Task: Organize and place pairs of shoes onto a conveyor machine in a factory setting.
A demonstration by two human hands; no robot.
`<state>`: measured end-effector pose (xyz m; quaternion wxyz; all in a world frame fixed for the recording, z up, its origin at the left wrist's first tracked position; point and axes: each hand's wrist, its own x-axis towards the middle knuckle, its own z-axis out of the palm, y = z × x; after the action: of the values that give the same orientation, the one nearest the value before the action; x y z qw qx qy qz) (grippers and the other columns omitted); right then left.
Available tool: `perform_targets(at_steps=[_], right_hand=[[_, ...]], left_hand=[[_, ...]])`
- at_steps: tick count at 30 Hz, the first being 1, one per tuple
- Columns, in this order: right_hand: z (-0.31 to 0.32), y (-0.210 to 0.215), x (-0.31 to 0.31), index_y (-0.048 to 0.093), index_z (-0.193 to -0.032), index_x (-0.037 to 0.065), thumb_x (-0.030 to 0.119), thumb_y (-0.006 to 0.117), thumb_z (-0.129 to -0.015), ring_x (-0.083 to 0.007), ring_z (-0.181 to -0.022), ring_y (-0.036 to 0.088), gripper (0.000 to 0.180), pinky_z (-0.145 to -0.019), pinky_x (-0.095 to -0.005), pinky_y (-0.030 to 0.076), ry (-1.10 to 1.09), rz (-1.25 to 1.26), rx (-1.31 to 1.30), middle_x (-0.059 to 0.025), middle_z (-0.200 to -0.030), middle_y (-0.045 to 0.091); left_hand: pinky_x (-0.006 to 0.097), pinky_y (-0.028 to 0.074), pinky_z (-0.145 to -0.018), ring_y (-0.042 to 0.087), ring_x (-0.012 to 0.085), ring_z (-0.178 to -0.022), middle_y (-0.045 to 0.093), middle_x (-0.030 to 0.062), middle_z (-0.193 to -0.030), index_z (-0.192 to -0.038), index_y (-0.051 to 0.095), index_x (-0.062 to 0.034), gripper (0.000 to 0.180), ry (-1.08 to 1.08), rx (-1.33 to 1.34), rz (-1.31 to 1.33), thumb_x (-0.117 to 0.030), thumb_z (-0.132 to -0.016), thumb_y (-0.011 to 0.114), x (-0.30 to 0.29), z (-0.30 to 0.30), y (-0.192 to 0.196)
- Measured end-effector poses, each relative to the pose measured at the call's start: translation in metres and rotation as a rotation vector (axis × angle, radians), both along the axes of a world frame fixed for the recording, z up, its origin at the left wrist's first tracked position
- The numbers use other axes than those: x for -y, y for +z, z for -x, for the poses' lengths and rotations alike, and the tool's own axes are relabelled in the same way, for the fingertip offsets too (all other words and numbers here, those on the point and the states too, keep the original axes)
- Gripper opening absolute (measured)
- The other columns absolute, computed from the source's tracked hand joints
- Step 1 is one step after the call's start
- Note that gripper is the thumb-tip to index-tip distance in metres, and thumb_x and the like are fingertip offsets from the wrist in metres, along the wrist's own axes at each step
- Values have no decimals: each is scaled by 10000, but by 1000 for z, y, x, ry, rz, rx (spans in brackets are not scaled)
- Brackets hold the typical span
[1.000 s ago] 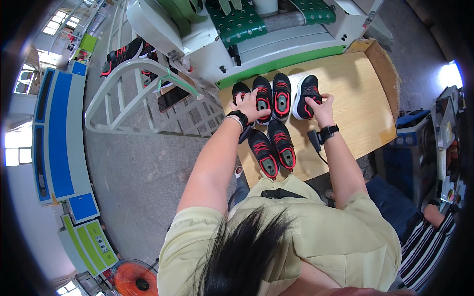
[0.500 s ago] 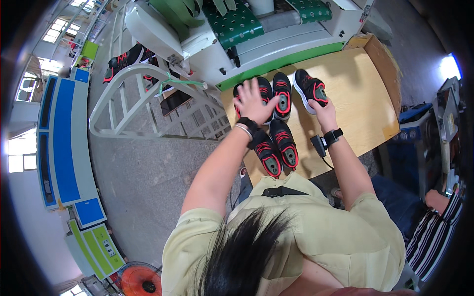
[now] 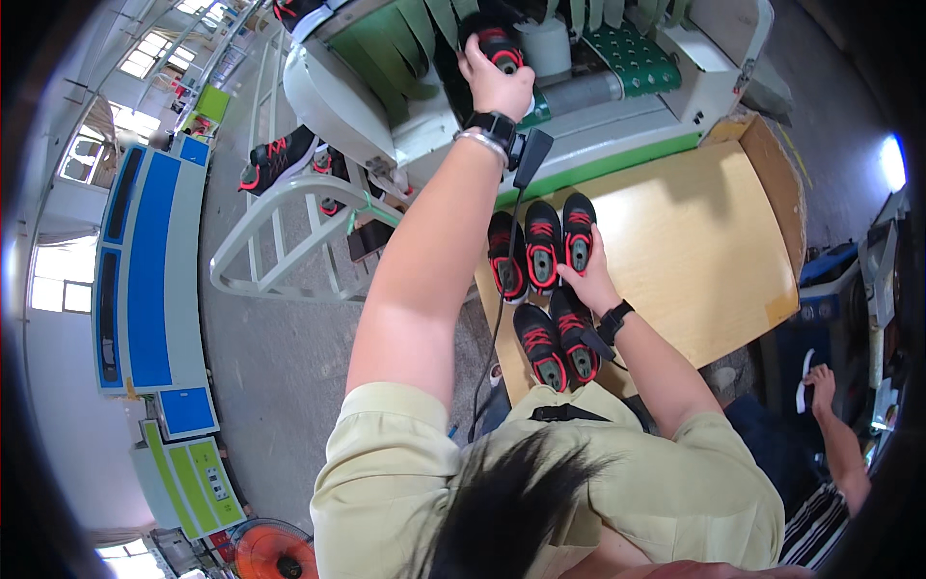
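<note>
Shoe (image 3: 499, 46) in left hand (image 3: 494, 82), long axis seemingly upright.

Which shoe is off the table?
The black-and-red shoe in the left hand, raised at the green conveyor; the other five sit on the wooden table.

Left hand (image 3: 497, 82) around black shoe (image 3: 499, 46)
</note>
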<state>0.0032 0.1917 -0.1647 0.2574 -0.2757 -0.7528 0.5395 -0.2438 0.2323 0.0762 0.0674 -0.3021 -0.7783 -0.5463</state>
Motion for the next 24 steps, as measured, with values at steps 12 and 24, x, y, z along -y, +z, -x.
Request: perform_targets(at_steps=[12, 24], right_hand=[[9, 209, -140, 410, -1431, 46, 69, 598, -889, -202, -1215, 526, 574, -1024, -324, 412, -70, -148, -385, -155, -1327, 541], [112, 121, -198, 479, -1359, 110, 241, 640, -875, -386, -1230, 467, 528, -1021, -482, 372, -439, -831, -139, -188, -1339, 498]], left_hand=[[459, 211, -1157, 215, 428, -1425, 127, 263, -1560, -1511, 226, -39, 794, -286, -111, 259, -260, -884, 659, 89, -76, -69], [530, 294, -1055, 435, 318, -1309, 416, 200, -1443, -1395, 457, -147, 610, -357, -287, 792, -353, -852, 643, 143, -127, -185]])
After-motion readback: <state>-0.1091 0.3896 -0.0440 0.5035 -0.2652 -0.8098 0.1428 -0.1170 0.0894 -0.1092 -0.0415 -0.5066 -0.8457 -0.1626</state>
